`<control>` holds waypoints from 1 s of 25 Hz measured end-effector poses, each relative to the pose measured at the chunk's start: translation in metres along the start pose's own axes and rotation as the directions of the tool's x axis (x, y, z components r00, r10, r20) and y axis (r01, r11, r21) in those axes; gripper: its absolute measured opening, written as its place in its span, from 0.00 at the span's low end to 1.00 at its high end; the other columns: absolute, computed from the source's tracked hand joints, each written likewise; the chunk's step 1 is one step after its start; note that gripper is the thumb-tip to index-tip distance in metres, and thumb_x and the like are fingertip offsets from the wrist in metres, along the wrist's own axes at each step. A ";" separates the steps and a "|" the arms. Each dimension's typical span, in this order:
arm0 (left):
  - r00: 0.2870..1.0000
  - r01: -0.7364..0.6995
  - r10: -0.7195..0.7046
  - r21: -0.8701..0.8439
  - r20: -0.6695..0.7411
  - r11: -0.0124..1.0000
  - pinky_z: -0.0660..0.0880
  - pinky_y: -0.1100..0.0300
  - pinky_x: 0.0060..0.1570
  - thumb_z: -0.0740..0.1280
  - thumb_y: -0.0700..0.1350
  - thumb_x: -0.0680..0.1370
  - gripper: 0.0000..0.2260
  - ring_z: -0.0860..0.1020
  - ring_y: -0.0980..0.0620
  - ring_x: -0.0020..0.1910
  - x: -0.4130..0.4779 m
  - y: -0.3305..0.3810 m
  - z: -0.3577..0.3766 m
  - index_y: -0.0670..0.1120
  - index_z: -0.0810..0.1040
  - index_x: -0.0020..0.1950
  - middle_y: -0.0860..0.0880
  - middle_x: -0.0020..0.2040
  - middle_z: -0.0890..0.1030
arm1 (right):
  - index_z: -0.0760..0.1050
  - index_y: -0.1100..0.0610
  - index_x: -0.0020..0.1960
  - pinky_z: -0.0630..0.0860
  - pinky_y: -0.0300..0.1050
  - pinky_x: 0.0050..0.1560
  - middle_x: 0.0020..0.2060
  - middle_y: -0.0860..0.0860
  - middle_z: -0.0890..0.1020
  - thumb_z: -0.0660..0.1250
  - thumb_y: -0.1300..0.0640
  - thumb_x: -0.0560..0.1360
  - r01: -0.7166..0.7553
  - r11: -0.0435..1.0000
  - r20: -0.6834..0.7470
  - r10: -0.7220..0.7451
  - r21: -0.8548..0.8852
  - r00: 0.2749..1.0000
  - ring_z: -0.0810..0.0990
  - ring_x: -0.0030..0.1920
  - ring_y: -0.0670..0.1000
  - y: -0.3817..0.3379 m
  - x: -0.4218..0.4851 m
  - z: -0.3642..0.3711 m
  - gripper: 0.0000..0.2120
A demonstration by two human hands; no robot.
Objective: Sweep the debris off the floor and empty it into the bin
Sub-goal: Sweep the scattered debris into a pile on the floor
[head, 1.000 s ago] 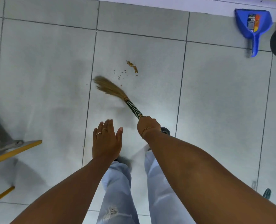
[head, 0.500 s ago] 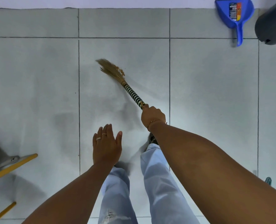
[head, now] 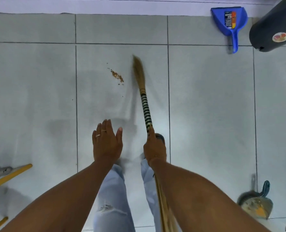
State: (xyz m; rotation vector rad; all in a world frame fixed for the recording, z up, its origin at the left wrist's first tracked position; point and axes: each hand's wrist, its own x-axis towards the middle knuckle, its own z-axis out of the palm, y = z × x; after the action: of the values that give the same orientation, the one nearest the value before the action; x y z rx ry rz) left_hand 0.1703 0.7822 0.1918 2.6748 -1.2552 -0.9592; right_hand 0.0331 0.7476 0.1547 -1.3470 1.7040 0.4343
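Note:
A small brown heap of debris [head: 117, 76] lies on the grey floor tiles [head: 205, 97] ahead of me. My right hand [head: 154, 148] is shut on a straw broom [head: 144, 104] with a black-and-white banded handle. The blurred bristle end points away from me, just right of the debris and apart from it. My left hand [head: 106, 142] hovers flat and open, holding nothing, with rings on two fingers. A blue dustpan [head: 229, 22] leans by the far wall at the upper right. The dark bin [head: 272, 29] stands beside it at the right edge.
Yellow poles on a grey metal frame [head: 6, 174] jut in at the lower left. A second, dirty dustpan [head: 256, 203] with a teal handle lies on the floor at the lower right. My legs in light jeans [head: 113, 198] are below the hands.
The broom has swung from left of the debris across to its right. The crumbs are pushed into a tighter streak. My view has shifted, bringing the wall and bin closer.

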 end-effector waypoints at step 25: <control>0.982 -0.184 0.186 0.075 -0.028 0.980 0.55 0.44 0.72 0.50 0.55 0.79 0.27 0.59 0.40 0.73 0.094 -0.166 -0.112 0.40 0.60 0.72 0.38 0.72 0.65 | 0.70 0.62 0.65 0.66 0.31 0.17 0.50 0.56 0.81 0.50 0.57 0.83 -0.244 0.910 0.197 0.185 0.336 0.963 0.71 0.28 0.47 -0.221 0.011 0.135 0.17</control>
State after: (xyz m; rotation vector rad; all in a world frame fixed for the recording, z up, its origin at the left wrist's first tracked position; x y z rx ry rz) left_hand 0.3905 0.8029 0.1878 2.5559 -1.5271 -0.8547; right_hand 0.2905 0.7625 0.1272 -0.8419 1.7042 0.3258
